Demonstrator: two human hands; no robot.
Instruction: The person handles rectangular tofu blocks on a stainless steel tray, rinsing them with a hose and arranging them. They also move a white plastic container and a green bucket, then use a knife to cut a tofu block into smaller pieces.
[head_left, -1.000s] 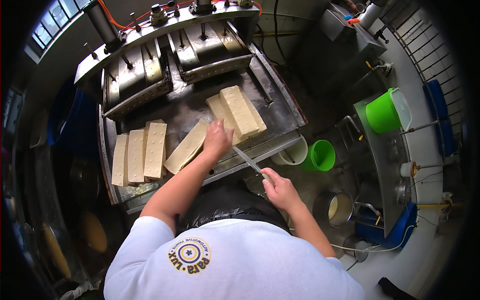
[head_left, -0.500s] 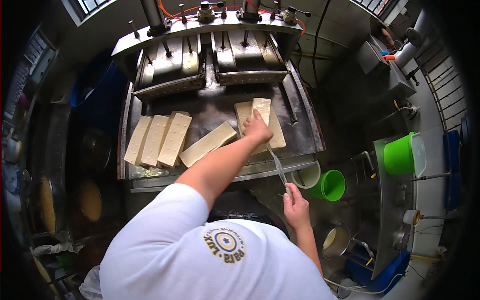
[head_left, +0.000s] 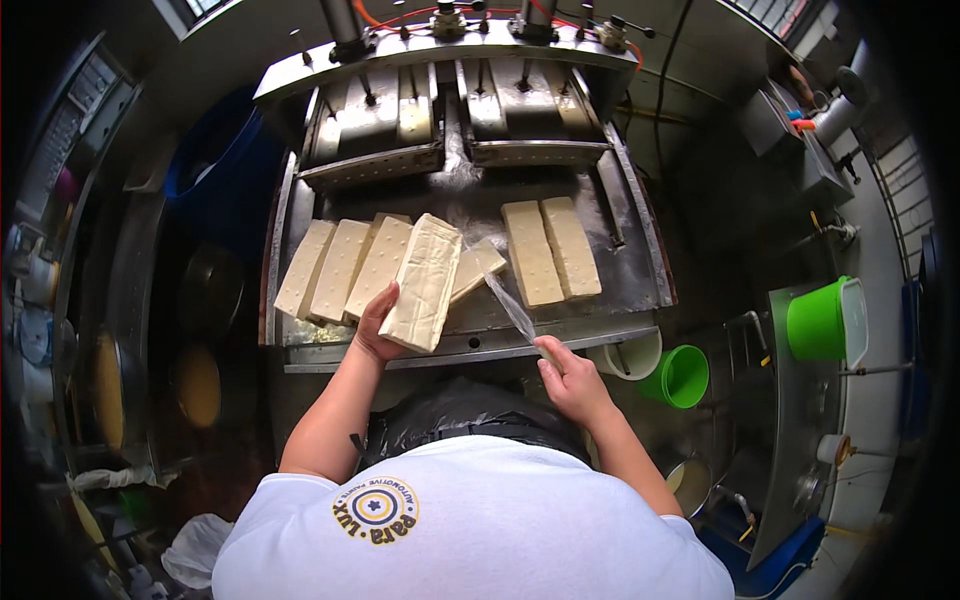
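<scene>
My left hand (head_left: pixel 376 325) grips a long cream-coloured, cheese-like block (head_left: pixel 423 285) near its lower left edge, fingers partly hidden behind it. The block is tilted, with a creased top face. In my right hand (head_left: pixel 576 382) is a long-bladed knife (head_left: pixel 514 309), held by its handle. Its tip points up and left, at the end of another pale block (head_left: pixel 480 268) that is partly covered by the held one; I cannot tell whether they touch. Two blocks (head_left: pixel 532 253) lie side by side on the right. Several dimpled blocks (head_left: pixel 340 270) lean in a row on the left.
The blocks sit on a metal press table (head_left: pixel 470 212) with a raised front edge. Behind them stand two perforated metal moulds (head_left: pixel 375 168) under press cylinders. White crumbs (head_left: pixel 318 331) lie at the front left corner. A green bucket (head_left: pixel 683 377) stands beyond the right front corner.
My left hand has left the blocks on the right and come back left, now gripping a block. Those right-hand blocks now lie side by side. The knife tip now points further left.
</scene>
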